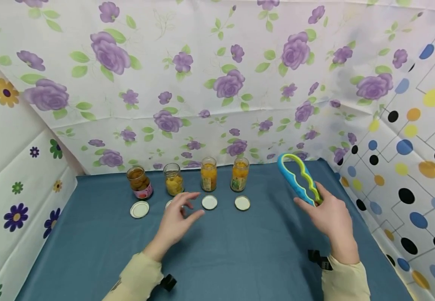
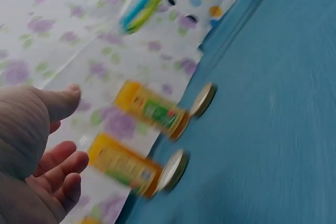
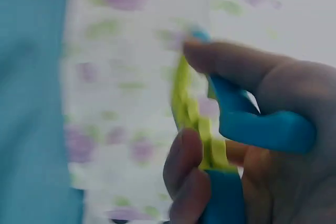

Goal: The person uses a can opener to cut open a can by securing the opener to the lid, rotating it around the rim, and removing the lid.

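Observation:
My right hand (image 1: 332,215) grips a blue and lime-green jar opener (image 1: 290,179), raised above the right part of the table. In the right wrist view, thumb and fingers curl round the jar opener (image 3: 268,129), whose inner edges are wavy. My left hand (image 1: 176,221) hovers over the middle-left of the table, fingers loosely bent, holding nothing. It partly covers one lid (image 1: 169,203) lying before a jar of yellow fruit (image 1: 174,184). Two jars with orange contents, one (image 1: 208,175) and another (image 1: 240,175), stand uncapped to the right of that jar.
At the left end stands an open jar of brownish fruit (image 1: 139,182) with a pink label. Its lid (image 1: 139,209) lies before it, and further lids, one (image 1: 209,202) and another (image 1: 242,203), lie before the orange jars. Blue cloth (image 1: 232,259) covers the table; patterned sheets (image 1: 202,83) enclose it.

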Action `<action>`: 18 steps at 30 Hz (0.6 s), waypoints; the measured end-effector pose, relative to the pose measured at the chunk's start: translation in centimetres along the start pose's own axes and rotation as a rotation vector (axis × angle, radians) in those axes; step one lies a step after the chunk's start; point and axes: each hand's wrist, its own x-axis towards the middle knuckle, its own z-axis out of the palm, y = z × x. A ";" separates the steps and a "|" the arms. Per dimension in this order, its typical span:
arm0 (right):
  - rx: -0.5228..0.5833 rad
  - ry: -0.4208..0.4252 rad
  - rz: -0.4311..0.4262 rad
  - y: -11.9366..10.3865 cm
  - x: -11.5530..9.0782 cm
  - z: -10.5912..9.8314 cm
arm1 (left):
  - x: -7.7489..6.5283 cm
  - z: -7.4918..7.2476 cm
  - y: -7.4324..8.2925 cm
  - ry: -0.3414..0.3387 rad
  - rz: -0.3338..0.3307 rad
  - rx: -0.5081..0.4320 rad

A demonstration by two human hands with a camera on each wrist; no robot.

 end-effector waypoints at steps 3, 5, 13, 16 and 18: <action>-0.035 -0.069 0.071 1.6 1.3 2.0 | -1.3 -2.4 -1.0 0.083 -0.035 0.022; -0.061 -0.127 0.087 2.6 2.2 3.4 | -2.0 -3.7 -1.6 0.132 -0.064 0.036; -0.188 -0.250 0.149 4.9 3.9 6.0 | -3.7 -6.5 -3.0 0.210 -0.142 0.072; -0.208 -0.282 0.176 5.4 3.7 6.3 | -4.0 -7.0 -3.1 0.243 -0.146 0.063; -0.219 -0.299 0.192 5.6 3.6 6.5 | -4.3 -7.3 -3.2 0.260 -0.154 0.062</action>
